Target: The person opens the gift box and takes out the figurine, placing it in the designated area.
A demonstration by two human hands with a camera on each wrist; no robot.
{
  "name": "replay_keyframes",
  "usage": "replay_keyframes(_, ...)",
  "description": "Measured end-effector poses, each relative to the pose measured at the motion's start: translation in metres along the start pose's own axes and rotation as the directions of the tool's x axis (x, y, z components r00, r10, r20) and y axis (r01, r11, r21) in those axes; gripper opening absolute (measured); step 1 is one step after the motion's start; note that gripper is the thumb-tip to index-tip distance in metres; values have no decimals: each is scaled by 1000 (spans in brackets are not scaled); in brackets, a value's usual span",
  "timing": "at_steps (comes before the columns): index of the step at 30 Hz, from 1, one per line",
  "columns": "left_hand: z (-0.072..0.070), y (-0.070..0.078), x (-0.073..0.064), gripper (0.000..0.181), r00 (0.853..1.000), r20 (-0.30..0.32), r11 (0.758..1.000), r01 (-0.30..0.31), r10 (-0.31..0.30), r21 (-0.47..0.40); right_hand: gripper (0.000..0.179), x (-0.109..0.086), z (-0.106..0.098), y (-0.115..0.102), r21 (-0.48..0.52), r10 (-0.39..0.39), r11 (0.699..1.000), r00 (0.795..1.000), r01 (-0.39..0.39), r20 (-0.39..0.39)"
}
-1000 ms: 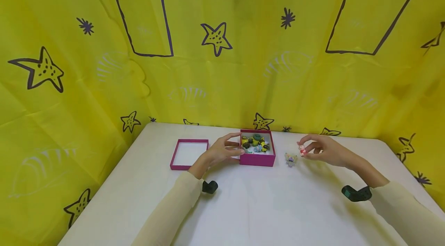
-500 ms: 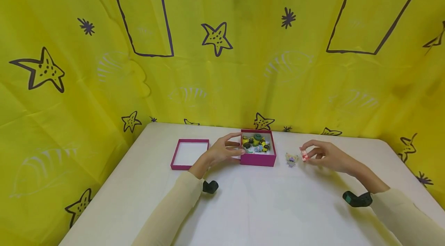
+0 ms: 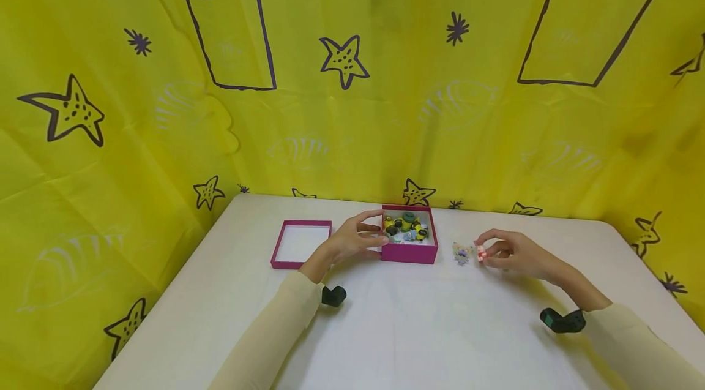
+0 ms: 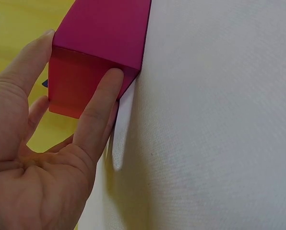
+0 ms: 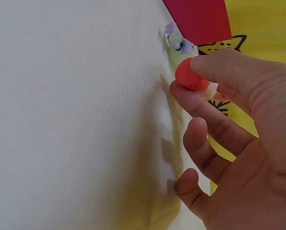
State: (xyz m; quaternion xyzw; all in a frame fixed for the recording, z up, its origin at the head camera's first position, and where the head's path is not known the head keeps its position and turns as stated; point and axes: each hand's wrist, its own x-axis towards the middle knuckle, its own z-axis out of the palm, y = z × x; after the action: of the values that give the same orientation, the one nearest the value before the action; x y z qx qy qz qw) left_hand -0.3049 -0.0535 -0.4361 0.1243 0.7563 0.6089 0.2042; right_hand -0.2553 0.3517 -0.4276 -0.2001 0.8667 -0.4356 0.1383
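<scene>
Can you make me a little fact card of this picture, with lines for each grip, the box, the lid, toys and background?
Left grip: touching the pink box
Right grip: pinching a red-and-white toy
Pink box: open, small toys inside
Lid: off, left of the box
Pale toy: on the white table, beside the box
Background: yellow curtain, dark stars

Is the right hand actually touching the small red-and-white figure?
Touching. The right wrist view shows the right hand pinching the red-and-white figure, thumb on one side and index finger against the other.
</scene>
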Motion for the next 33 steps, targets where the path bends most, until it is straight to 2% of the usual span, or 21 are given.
replay_keyframes(11, 0, 2, -1, 73, 1000, -9, 1000, 5, -5, 23, 38, 2, -1, 0, -10, -2, 1000, 1000, 2, 17)
replay_keyframes(22, 0, 1, 0, 74, 1000, 9, 1000, -8, 8, 26, 38, 2, -3, 0, -48, 12, 999, 999, -10, 48)
replay_keyframes(33, -1, 0, 0, 74, 1000, 13, 1000, -9, 9, 3, 35, 1, -1, 3, -79, 7, 997, 1000, -6, 15)
